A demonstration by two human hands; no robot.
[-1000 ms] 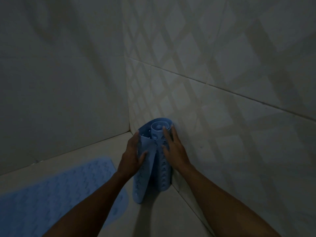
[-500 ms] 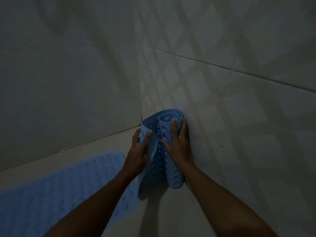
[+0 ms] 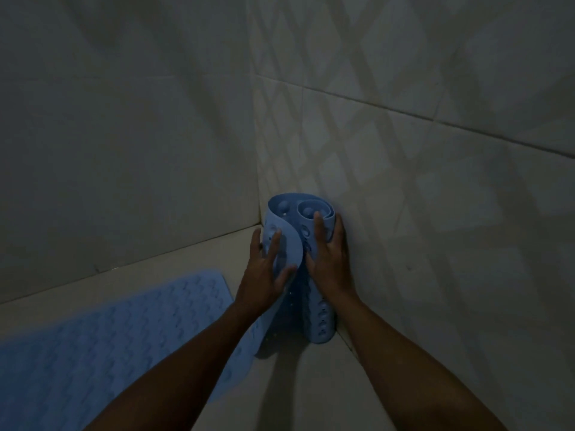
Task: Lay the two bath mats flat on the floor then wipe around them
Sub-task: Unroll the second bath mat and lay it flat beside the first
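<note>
Dim tiled walls (image 3: 124, 150) meet in a corner ahead of me, with a pale floor (image 3: 311, 384) running up to them. Lowest on the left, the first bath mat (image 3: 109, 337) already lies flat on the floor, light blue with a wavy raised pattern, its rounded end toward the corner. Moving right, my left hand (image 3: 264, 275) has its fingers spread and wrapped over the loose outer flap of the rolled bath mat (image 3: 314, 318), thumb on one face and fingers on the other. That second mat stands on end, tucked into the corner against the right-hand wall, a pale blue coil showing suction cups and small drain holes, its free edge trailing down toward the flat mat. My right hand (image 3: 328, 259) lies flat and open against the roll's side, fingers pointing up, steadying it by the wall. To unroll it well, I'd judge it best to pull the flap away leftward while the right hand lets the coil turn, then tip it down cup-side to the floor, beside the first mat rather than overlapping it.
</note>
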